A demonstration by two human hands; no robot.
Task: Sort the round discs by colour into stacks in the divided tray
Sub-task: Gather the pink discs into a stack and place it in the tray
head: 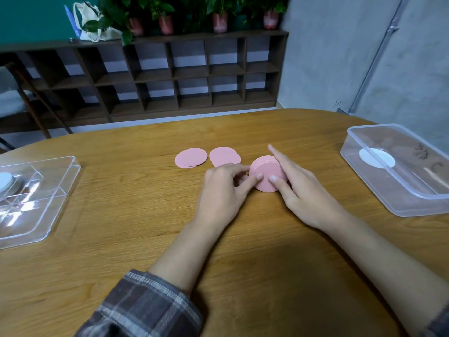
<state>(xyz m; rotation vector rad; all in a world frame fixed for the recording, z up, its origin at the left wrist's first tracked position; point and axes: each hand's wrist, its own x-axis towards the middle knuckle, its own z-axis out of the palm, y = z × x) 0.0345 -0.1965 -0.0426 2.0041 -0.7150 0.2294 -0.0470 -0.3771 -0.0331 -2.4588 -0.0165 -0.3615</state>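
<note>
A stack of pink discs [266,170] stands at the table's middle. My left hand [224,190] pinches its left edge with curled fingers and thumb. My right hand [298,188] lies against the stack's right side, index finger straight along the far rim, thumb on top of the near edge. Two small piles of loose pink discs lie to the left, one [191,158] and another [224,155]. The clear divided tray [48,190] sits at the far left and holds a stack of white discs [5,181] in a back compartment.
A clear plastic box [398,190] at the right holds a white disc [377,158]. The wooden table [121,227] curves away at its far edge. A dark shelf unit [170,74] with potted plants stands behind the table.
</note>
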